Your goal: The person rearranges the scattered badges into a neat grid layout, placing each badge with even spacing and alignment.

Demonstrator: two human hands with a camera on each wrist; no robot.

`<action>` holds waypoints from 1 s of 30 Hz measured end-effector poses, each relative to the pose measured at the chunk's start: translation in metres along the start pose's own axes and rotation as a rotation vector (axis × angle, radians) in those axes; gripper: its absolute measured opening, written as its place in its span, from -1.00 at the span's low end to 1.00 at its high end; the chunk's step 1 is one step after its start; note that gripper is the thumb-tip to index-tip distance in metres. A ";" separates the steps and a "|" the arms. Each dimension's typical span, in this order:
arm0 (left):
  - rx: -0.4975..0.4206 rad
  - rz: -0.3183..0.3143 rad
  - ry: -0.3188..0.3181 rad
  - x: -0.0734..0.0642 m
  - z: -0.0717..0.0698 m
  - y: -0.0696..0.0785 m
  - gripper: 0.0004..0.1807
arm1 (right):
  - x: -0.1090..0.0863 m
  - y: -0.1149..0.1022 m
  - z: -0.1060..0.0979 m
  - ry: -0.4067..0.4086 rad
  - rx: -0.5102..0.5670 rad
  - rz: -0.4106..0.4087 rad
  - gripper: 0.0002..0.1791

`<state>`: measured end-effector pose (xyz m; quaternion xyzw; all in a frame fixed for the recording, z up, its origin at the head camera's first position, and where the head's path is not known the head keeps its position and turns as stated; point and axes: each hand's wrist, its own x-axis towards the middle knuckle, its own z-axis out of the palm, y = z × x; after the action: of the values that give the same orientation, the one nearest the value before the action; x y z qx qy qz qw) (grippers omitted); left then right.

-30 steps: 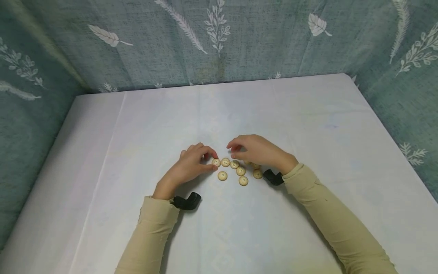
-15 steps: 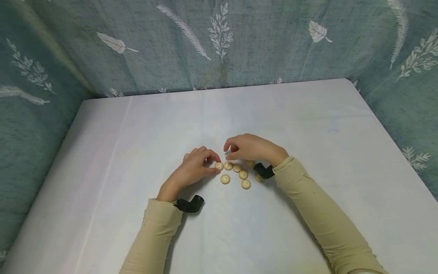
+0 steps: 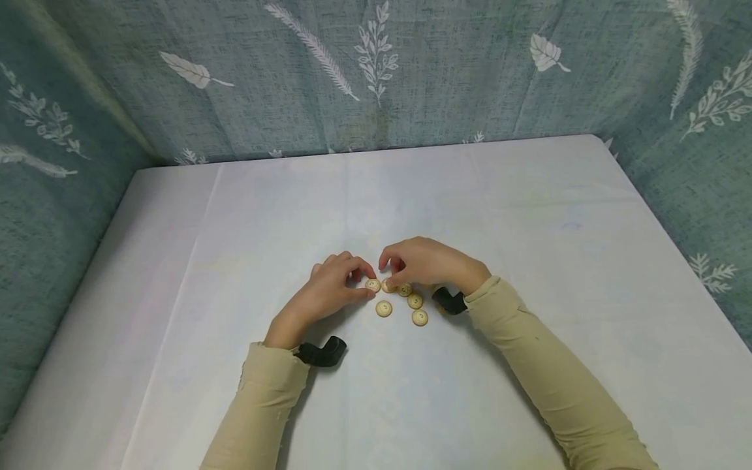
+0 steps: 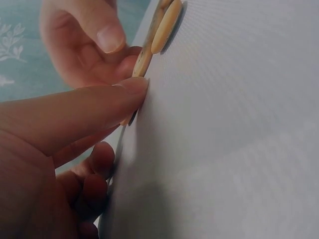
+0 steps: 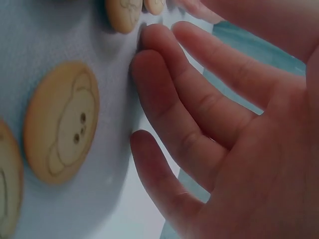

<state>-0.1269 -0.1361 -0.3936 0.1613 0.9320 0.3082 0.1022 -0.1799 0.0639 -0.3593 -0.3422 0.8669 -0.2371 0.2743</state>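
Round wooden buttons lie in a curved row on the white table. In the head view my left hand (image 3: 331, 290) pinches the leftmost button (image 3: 373, 285) between thumb and index finger, close against the cloth. My right hand (image 3: 431, 262) hovers over the row, its thumb tip overlapping the second button (image 3: 386, 286) and its fingers loosely bent. In the left wrist view the right thumb (image 4: 109, 37) stands just above the row. The right wrist view shows a button with a bear face (image 5: 70, 122) below the spread fingers (image 5: 154, 82). Part of the row is hidden under my right hand.
A single button (image 3: 384, 309) lies in front of the row, and another (image 3: 420, 318) ends its near side. The white table (image 3: 247, 222) reaches to a green leaf-patterned curtain (image 3: 440, 72) behind. Black wrist devices (image 3: 323, 352) sit on both arms.
My right hand has moved left and slightly nearer, bringing its thumb over the second button. The left hand keeps its pinch on the leftmost button. The head view has shifted slightly.
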 end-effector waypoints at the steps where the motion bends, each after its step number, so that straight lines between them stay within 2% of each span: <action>1: -0.001 0.000 0.002 0.000 0.000 0.000 -0.78 | 0.000 -0.001 0.001 0.000 -0.006 0.001 -0.74; 14: -0.012 0.013 -0.004 0.001 0.000 0.000 -0.78 | 0.002 -0.007 0.006 0.014 -0.139 0.029 -0.79; 30: -0.005 -0.003 -0.008 0.000 -0.001 0.000 -0.77 | 0.005 -0.009 0.008 0.008 -0.153 0.030 -0.86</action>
<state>-0.1269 -0.1365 -0.3926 0.1607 0.9310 0.3097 0.1068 -0.1742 0.0527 -0.3615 -0.3484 0.8885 -0.1674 0.2474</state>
